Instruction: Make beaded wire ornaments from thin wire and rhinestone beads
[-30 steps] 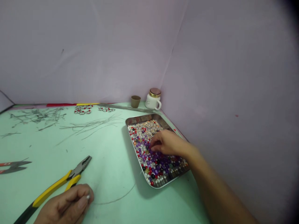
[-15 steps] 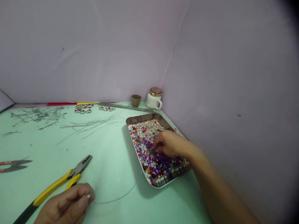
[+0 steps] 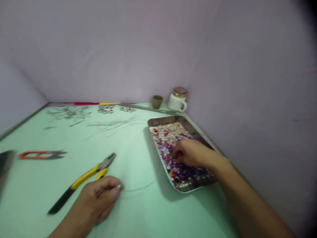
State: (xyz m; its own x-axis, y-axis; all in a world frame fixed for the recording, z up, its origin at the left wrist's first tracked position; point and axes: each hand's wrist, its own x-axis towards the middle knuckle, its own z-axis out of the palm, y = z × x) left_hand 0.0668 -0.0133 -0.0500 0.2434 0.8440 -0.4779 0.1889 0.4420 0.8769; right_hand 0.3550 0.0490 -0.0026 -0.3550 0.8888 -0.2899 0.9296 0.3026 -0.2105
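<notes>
My left hand point(image 3: 99, 200) is closed in a pinch on a thin wire point(image 3: 140, 188), which curves away to the right over the green table. A small white bead point(image 3: 119, 186) shows at its fingertips. Beside that hand lie pliers point(image 3: 84, 178) with yellow and black handles, jaws pointing away. My right hand point(image 3: 187, 152) reaches into a metal tray point(image 3: 163, 165) of mixed beads point(image 3: 170, 132), purple, red, white and black. Its fingers are curled together down among the purple ones, and blur hides what is between the fingertips.
Orange-handled snips point(image 3: 41, 154) lie at the left. Cut wires point(image 3: 114, 124), a tangle of wire point(image 3: 69, 113) and beaded wire pieces point(image 3: 106, 108) lie toward the back. A brown cup point(image 3: 157, 102) and a lidded white mug point(image 3: 175, 101) stand by the wall point(image 3: 260, 99).
The view has swung left, so everything sits further right in the picture and more of the snips shows. My left hand keeps its pinch; my right hand stays in the beads.
</notes>
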